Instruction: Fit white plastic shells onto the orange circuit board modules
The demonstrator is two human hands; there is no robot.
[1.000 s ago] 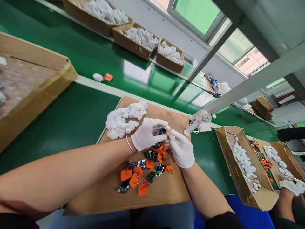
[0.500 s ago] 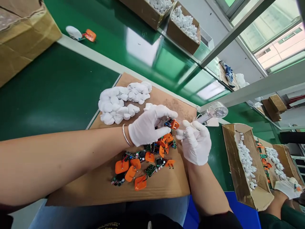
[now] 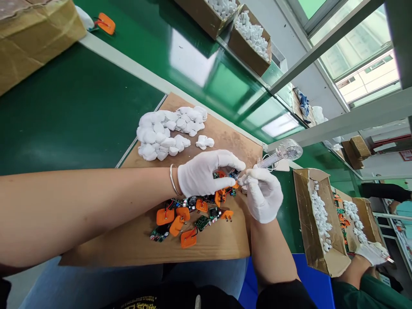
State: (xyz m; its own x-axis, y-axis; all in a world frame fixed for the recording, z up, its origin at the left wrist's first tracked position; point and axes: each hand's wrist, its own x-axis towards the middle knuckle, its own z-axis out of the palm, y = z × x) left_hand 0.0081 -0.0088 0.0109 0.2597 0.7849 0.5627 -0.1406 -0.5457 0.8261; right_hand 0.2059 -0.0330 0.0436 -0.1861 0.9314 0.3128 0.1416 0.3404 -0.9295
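Note:
My left hand (image 3: pixel 209 174), in a white glove, holds a small circuit board (image 3: pixel 234 173) with an orange plug piece between thumb and fingers. Against it, my gloved right hand (image 3: pixel 262 195) has its fingertips pinched together; what they grip is too small to tell. Under both hands, a heap of circuit boards wired to orange plug pieces (image 3: pixel 164 216) lies on a brown cardboard sheet (image 3: pixel 154 251), partly covered by my left hand. Beyond them sit a large pile of white plastic shells (image 3: pixel 152 134) and a small separate cluster of white shells (image 3: pixel 204 141).
A clear handheld fan (image 3: pixel 285 152) lies past my right hand. Cardboard boxes of white pieces stand on the back ledge (image 3: pixel 252 38) and at right (image 3: pixel 310 223), where a co-worker's gloved hand (image 3: pixel 371 253) shows. Another carton (image 3: pixel 38 40) is at upper left.
My right hand has moved left, and its fingertips now meet the board in my left hand. The small shell cluster has come into fuller view. The camera view has shifted slightly.

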